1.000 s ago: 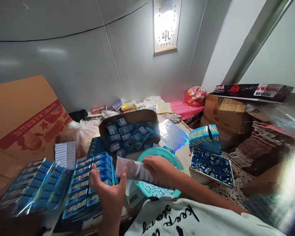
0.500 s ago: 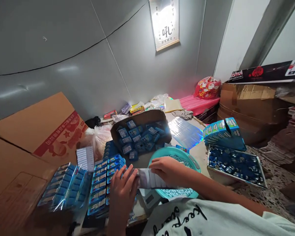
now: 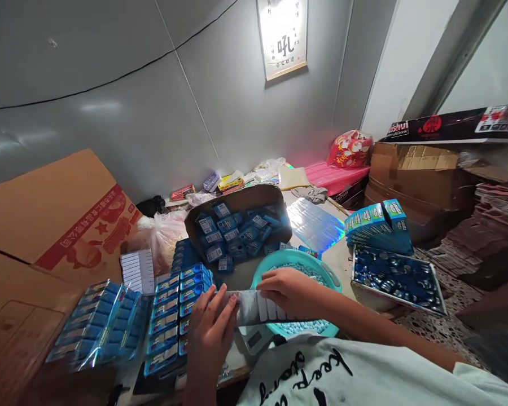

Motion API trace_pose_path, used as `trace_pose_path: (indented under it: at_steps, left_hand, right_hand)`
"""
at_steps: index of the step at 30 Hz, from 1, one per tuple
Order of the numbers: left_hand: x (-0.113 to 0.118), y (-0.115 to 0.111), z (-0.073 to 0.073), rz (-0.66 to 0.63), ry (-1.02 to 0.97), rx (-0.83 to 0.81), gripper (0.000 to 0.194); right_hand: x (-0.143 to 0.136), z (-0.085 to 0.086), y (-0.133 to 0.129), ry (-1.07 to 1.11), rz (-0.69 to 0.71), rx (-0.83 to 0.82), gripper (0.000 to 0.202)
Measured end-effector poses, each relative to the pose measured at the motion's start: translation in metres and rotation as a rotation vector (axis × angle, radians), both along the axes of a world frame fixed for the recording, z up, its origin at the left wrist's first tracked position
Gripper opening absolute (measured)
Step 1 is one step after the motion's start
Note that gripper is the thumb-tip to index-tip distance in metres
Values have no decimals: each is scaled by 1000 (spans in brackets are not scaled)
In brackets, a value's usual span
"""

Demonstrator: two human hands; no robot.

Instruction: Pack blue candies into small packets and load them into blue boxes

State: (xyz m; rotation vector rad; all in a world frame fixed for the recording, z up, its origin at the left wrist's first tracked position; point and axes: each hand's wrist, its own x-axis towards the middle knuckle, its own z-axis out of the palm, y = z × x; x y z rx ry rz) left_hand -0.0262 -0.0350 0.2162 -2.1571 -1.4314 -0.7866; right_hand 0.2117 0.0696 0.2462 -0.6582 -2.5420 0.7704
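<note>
My left hand [image 3: 211, 327] grips the left end of a narrow grey tray [image 3: 248, 309], its fingers closed over the edge. A short row of small white blocks [image 3: 267, 309] lies in the tray's right part. My right hand [image 3: 285, 290] is closed over the far edge there; its fingertips are partly hidden. Just behind and below is a turquoise basin [image 3: 332, 282] with many pale blue pellets [image 3: 298, 327]. Left of my left hand stand rows of blue packs [image 3: 165, 324]. A small scale [image 3: 254, 341] shows under the tray.
An open carton [image 3: 241, 194] of blue boxes is tilted behind the basin. A box of shiny blue-and-silver tins [image 3: 398, 282] stands right, a blue display box [image 3: 376, 228] behind it. Wrapped blue packs [image 3: 99, 324] and a large cardboard box [image 3: 80, 214] are left.
The view has shifted slightly, so the surroundings sit a little further left. Both hands stay on the tray, and its bare stretch between them looks clearer now.
</note>
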Motion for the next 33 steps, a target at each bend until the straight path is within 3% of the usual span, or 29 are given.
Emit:
trace_pose_path:
  at_steps: [4, 6, 8, 12, 14, 16, 19, 23, 24, 27, 30, 33]
  left_hand:
    - [1, -5, -1, -40, -92, -25, 27]
    - [-4, -10, -4, -43, -282, -110, 17]
    - [-13, -15, -9, 84, -597, -198, 6]
    - [-36, -21, -16, 444, -1250, -215, 33]
    - [-47, -22, -17, 540, -1383, -240, 44]
    - [-56, -23, -17, 578, -1444, -280, 48]
    - [-64, -23, -20, 574, -1540, -293, 49]
    - [-70, -18, -26, 539, -1594, -312, 48]
    - [-70, -16, -27, 531, -1602, -319, 48]
    - [-73, -10, -29, 511, -1614, -346, 49]
    - [-76, -6, -29, 490, -1608, -378, 50]
    - [-80, -6, -29, 494, -1569, -406, 50]
  right_hand:
    - [-4, -14, 11, -6, -127, -20, 25]
    - [-4, -32, 21, -56, -232, -38, 24]
    - [1, -59, 31, -135, -322, -70, 24]
    - [20, -121, 38, -326, -440, -148, 25]
    - [26, -144, 35, -415, -464, -194, 21]
    - [22, -155, 30, -471, -478, -227, 16]
    - [-6, -148, 26, -428, -447, -231, 18]
    - [-68, -111, 24, -198, -195, -284, 38]
    - [-85, -102, 23, -111, -100, -361, 38]
    - [-133, -85, 17, 294, 149, -861, 45]
    - [-168, -85, 13, 491, 124, -1132, 52]
    - [-184, -89, 15, 548, 62, -1151, 52]
